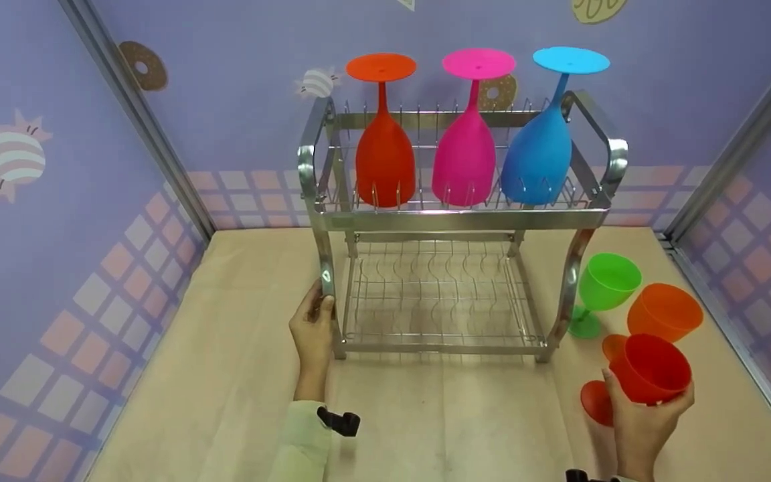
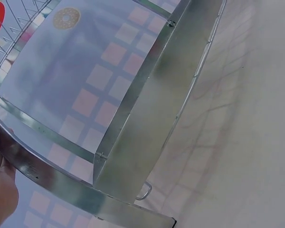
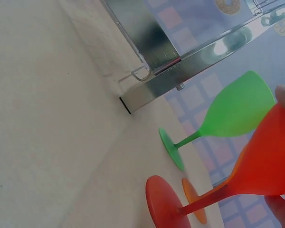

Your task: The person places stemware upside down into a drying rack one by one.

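My left hand (image 1: 314, 325) grips the front left leg of a two-tier metal dish rack (image 1: 459, 219). At the right, my right hand (image 1: 650, 418) holds a red plastic goblet (image 1: 653, 368) round its bowl, mouth up. In the right wrist view its round foot (image 3: 164, 204) is close over the table. Just behind it stand an orange goblet (image 1: 666, 311) and a green goblet (image 1: 606, 281), both upright. On the rack's upper tier an orange-red goblet (image 1: 385, 164), a pink goblet (image 1: 464, 161) and a blue goblet (image 1: 538, 161) sit upside down, the blue one leaning right.
The rack's lower wire shelf (image 1: 436, 299) holds no goblets. A pale wood-coloured tabletop (image 1: 238, 294) lies under everything. Patterned purple panels (image 1: 225, 100) with metal corner posts enclose the back and both sides; the right panel stands close beside the goblets.
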Available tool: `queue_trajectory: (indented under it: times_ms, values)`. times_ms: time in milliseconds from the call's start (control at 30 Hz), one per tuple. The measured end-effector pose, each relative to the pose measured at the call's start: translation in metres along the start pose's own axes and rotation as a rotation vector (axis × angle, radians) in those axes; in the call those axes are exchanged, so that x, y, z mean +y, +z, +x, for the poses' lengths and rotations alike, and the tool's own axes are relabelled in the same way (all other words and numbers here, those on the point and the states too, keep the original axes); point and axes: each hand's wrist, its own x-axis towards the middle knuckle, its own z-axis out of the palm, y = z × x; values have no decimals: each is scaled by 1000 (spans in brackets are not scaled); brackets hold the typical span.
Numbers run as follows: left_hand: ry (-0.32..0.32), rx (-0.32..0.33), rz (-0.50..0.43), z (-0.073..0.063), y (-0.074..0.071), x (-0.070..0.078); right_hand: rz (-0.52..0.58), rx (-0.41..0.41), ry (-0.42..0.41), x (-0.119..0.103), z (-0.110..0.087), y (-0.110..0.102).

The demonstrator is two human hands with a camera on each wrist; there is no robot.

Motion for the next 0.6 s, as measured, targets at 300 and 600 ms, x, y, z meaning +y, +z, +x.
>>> queue_trajectory:
  times_ms: [300,600]
  values:
    - [25,-22,43,-6,-3,14,145,105,-189,-13,-8,-1]
    - [179,-90,81,-20,-2,56,94,-50,-501,-35,-21,6]
